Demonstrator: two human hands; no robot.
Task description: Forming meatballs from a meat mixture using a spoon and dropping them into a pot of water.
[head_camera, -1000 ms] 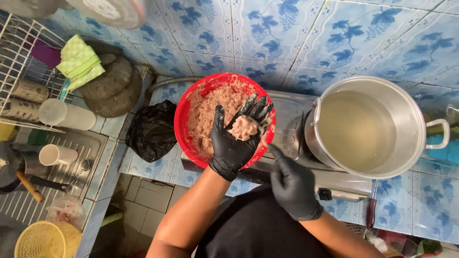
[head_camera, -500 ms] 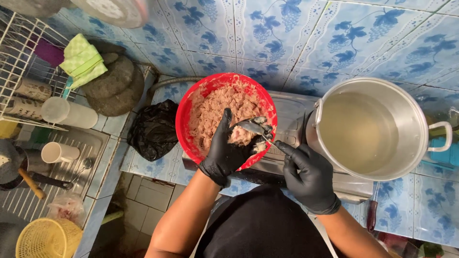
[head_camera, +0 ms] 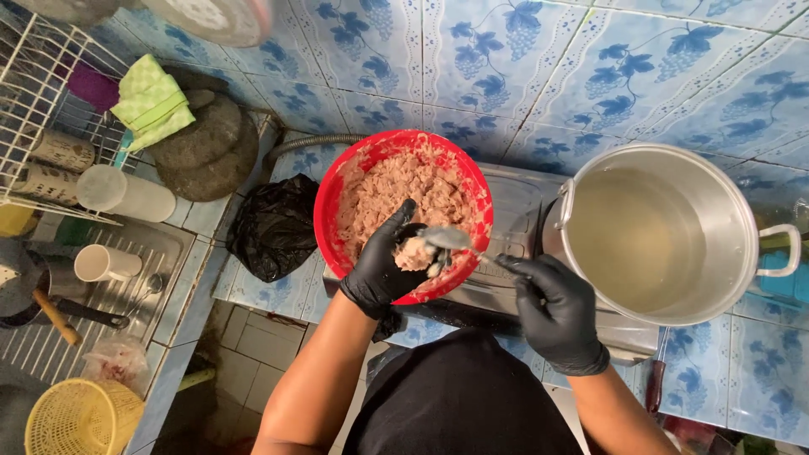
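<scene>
Left hand [head_camera: 386, 270] in black glove closed around a lump of minced meat [head_camera: 415, 253] over red bowl [head_camera: 337, 181], right hand [head_camera: 552, 307] clamped on spoon [head_camera: 451, 240] touching the lump, steel pot [head_camera: 742, 211] beside.

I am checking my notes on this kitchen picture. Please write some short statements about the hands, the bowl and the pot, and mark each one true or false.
1. The left hand in a black glove holds a lump of the minced pink mixture over the round red plastic bowl. True.
2. The right hand in a black glove holds a knife. False: it holds a metal spoon against the lump.
3. The large round metal pot is dry inside. False: it holds pale cloudy liquid.
4. A crumpled black plastic bag lies left of the bowl. True.
</scene>
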